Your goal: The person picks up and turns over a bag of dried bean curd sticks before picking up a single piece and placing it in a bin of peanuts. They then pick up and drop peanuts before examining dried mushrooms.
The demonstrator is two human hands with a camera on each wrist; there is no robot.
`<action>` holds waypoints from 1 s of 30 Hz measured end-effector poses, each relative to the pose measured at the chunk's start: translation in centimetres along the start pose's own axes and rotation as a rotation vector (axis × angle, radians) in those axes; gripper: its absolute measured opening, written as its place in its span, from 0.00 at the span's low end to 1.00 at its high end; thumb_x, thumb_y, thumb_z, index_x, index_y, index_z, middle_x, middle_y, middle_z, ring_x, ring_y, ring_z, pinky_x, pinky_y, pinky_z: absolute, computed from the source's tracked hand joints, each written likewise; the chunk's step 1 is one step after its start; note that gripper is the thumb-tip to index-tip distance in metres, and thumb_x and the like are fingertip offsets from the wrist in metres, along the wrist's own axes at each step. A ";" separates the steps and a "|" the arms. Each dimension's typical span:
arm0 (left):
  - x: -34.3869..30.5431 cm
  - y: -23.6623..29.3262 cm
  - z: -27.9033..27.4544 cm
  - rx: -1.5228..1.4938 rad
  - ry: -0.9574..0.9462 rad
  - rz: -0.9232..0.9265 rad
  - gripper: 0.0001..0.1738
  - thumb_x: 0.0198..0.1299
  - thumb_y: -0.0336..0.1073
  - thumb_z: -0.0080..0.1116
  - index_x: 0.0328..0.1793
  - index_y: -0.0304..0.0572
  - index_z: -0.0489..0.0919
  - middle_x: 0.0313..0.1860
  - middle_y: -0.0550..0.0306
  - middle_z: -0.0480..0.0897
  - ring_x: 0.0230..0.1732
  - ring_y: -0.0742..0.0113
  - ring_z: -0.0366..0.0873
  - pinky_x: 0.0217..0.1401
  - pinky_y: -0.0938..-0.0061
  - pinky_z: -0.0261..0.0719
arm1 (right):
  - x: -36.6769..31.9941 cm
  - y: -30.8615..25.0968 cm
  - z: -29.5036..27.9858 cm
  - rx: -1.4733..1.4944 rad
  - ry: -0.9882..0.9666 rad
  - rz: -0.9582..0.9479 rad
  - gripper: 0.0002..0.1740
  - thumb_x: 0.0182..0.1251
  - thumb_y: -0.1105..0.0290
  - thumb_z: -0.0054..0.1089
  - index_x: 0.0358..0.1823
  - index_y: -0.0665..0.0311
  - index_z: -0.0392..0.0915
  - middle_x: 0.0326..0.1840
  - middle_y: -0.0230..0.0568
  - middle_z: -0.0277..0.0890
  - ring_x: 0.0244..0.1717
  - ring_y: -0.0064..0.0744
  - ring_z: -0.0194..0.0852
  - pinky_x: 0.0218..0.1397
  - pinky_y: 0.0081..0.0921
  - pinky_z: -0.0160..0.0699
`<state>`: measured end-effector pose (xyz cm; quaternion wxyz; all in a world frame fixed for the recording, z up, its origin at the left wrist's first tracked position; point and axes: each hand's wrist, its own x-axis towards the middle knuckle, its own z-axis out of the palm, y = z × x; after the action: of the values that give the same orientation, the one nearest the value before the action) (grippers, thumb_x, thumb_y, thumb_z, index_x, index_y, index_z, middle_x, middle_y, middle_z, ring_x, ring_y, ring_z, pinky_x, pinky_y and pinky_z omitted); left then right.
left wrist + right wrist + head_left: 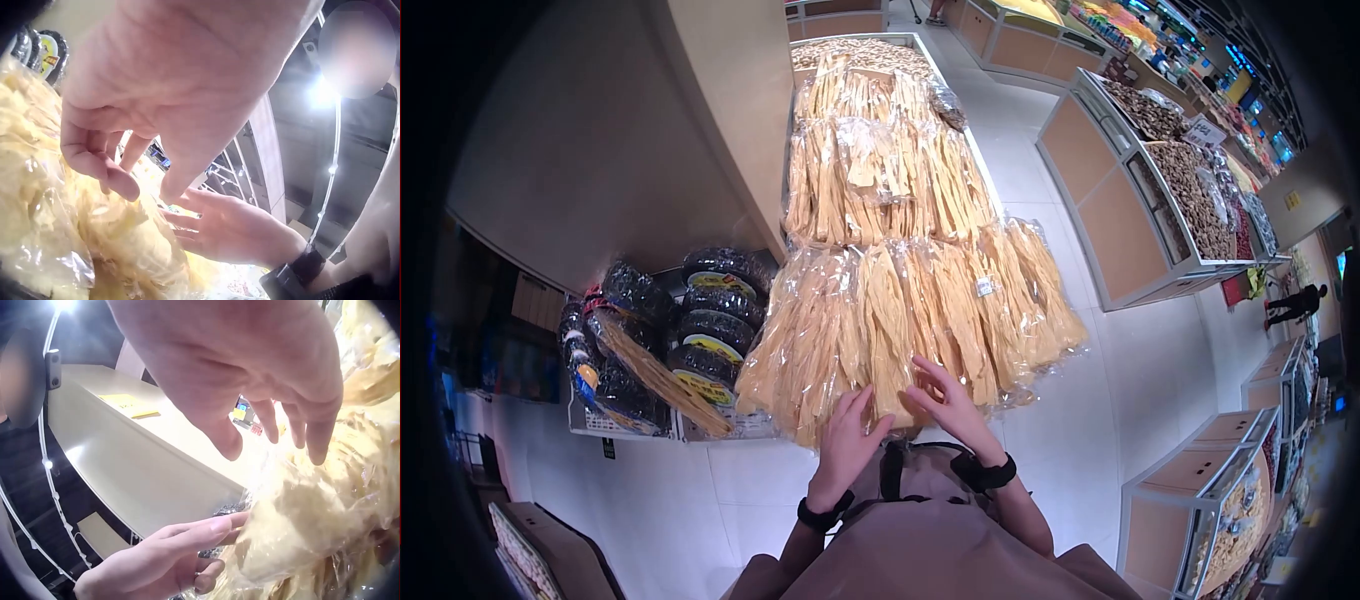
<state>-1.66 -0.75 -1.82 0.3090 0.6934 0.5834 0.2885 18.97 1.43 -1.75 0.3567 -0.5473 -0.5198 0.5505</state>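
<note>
Clear plastic bags of long pale-yellow dried sticks (890, 300), which look like dried tofu sticks, lie in rows on a display. At the near row, my left hand (847, 447) is over the bag ends with its fingers loosely bent and the thumb apart. My right hand (957, 415) is close beside it, fingers spread over the same row. In the left wrist view, the left fingertips hang right by the crinkled plastic bag (131, 244), with nothing gripped. The right wrist view has the right fingers (319, 440) pointing down close to a bag (294, 519).
Black plastic-wrapped round packs (715, 335) stack at the left beside a bundle of long brown strands (660, 370). A tall beige pillar (725, 110) rises behind them. Bins of dried goods (1190, 200) stand across the aisle on the right, and a person (1297, 305) is farther off.
</note>
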 end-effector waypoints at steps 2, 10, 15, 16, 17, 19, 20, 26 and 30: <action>0.5 0.5 -1.6 -0.015 -0.057 -0.018 0.31 0.60 0.44 0.67 0.65 0.36 0.75 0.47 0.55 0.82 0.25 0.70 0.76 0.30 0.76 0.75 | -0.2 -0.2 0.3 0.054 0.026 0.025 0.31 0.70 0.67 0.62 0.73 0.61 0.65 0.68 0.38 0.69 0.68 0.29 0.66 0.70 0.27 0.66; 2.8 -2.7 -4.5 -0.337 -0.384 -0.066 0.05 0.59 0.28 0.64 0.41 0.38 0.81 0.33 0.60 0.78 0.25 0.71 0.75 0.31 0.77 0.74 | -2.5 -1.1 0.7 0.250 0.452 0.047 0.20 0.72 0.70 0.59 0.63 0.65 0.72 0.55 0.34 0.79 0.54 0.25 0.78 0.62 0.24 0.74; 5.0 -3.2 -5.7 -0.437 -0.366 -0.118 0.09 0.58 0.26 0.63 0.46 0.37 0.82 0.39 0.55 0.81 0.37 0.68 0.81 0.40 0.76 0.78 | -3.6 -1.5 0.9 0.370 0.768 -0.020 0.18 0.73 0.73 0.57 0.61 0.68 0.70 0.49 0.39 0.79 0.49 0.24 0.79 0.56 0.21 0.77; 5.1 -2.8 -6.1 -0.443 -0.394 -0.107 0.09 0.58 0.26 0.63 0.46 0.37 0.82 0.39 0.55 0.81 0.37 0.68 0.81 0.40 0.76 0.78 | -3.9 -1.7 1.0 0.389 0.850 -0.028 0.18 0.73 0.73 0.57 0.62 0.68 0.70 0.48 0.38 0.80 0.47 0.24 0.79 0.55 0.20 0.77; 5.3 -2.2 -6.6 -0.404 -0.377 -0.007 0.10 0.59 0.26 0.63 0.47 0.36 0.82 0.42 0.54 0.82 0.42 0.64 0.82 0.45 0.74 0.79 | -4.2 -2.0 1.0 0.416 0.885 -0.035 0.17 0.73 0.73 0.57 0.60 0.67 0.71 0.48 0.37 0.79 0.48 0.24 0.78 0.55 0.21 0.76; 5.4 -1.0 -7.2 -0.375 -0.374 0.097 0.12 0.59 0.26 0.63 0.49 0.36 0.81 0.45 0.52 0.83 0.47 0.61 0.83 0.49 0.72 0.80 | -4.7 -1.6 0.9 0.303 0.944 -0.034 0.16 0.73 0.73 0.57 0.59 0.66 0.72 0.49 0.38 0.79 0.50 0.24 0.77 0.56 0.21 0.75; 5.6 -0.4 -7.4 -0.399 -0.409 0.167 0.13 0.59 0.26 0.63 0.50 0.36 0.81 0.49 0.51 0.83 0.51 0.59 0.83 0.53 0.70 0.79 | -4.9 -1.6 0.8 0.195 0.971 -0.041 0.15 0.72 0.73 0.57 0.58 0.65 0.73 0.49 0.38 0.79 0.52 0.24 0.76 0.57 0.22 0.75; 5.3 0.1 -7.8 -0.277 -0.535 0.313 0.25 0.59 0.35 0.67 0.62 0.38 0.77 0.62 0.45 0.79 0.66 0.45 0.73 0.69 0.57 0.68 | -4.8 0.4 -0.5 -0.509 1.068 0.063 0.24 0.64 0.65 0.65 0.59 0.64 0.72 0.65 0.44 0.66 0.66 0.42 0.65 0.66 0.39 0.68; 4.2 -0.3 -7.7 -0.219 -0.478 0.292 0.34 0.58 0.43 0.69 0.68 0.40 0.72 0.68 0.43 0.75 0.73 0.39 0.64 0.76 0.53 0.55 | -3.3 -0.5 -2.9 -0.699 0.987 0.036 0.29 0.62 0.63 0.66 0.63 0.62 0.68 0.64 0.48 0.66 0.64 0.51 0.66 0.67 0.42 0.67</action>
<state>-7.12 4.12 3.06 0.4659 0.7807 0.3537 0.2198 22.22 -1.11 -0.10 0.3453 -0.8315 -0.4338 0.0340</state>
